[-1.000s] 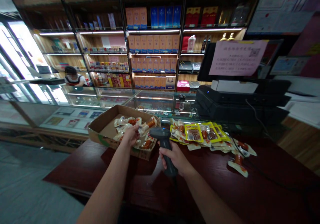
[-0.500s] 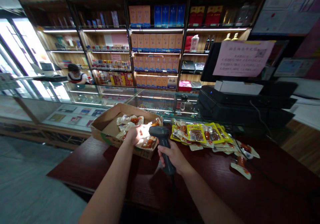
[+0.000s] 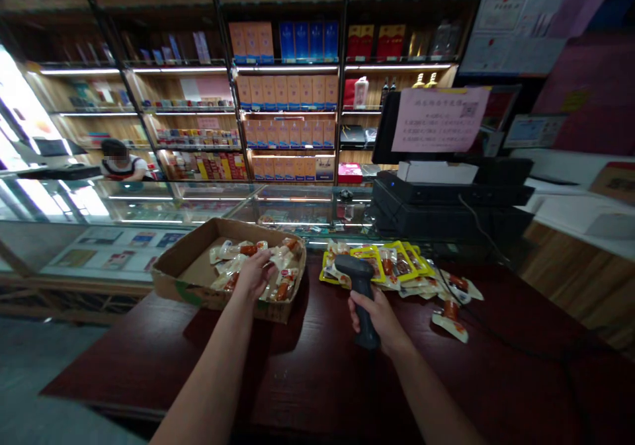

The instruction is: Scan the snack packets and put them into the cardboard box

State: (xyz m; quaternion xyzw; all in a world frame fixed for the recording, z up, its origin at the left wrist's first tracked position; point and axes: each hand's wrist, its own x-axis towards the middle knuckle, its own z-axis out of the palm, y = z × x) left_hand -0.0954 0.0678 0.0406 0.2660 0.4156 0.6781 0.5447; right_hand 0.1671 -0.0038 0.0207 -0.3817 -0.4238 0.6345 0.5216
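Observation:
My right hand [image 3: 378,315] is wrapped round the grip of a dark handheld barcode scanner [image 3: 358,285], held upright over the dark red counter [image 3: 317,372]. My left hand [image 3: 254,274] reaches into a shallow cardboard box [image 3: 183,281] and rests on the clear sausage snack packets [image 3: 278,280] inside, fingers curled on them. Whether it grips one is unclear. A heap of yellow and clear snack packets [image 3: 397,263] lies on the counter just beyond the scanner.
A black register with a monitor and a pink notice [image 3: 439,120] stands at the back right. Glass display cases [image 3: 198,200] run behind the counter, with shelves of boxed goods [image 3: 288,91] beyond. Another person [image 3: 118,161] is far left. A cable [image 3: 496,346] trails across the counter.
My right hand has swung the scanner to the right, away from the box and toward the yellow packets. My left hand has settled lower onto the packets in the box.

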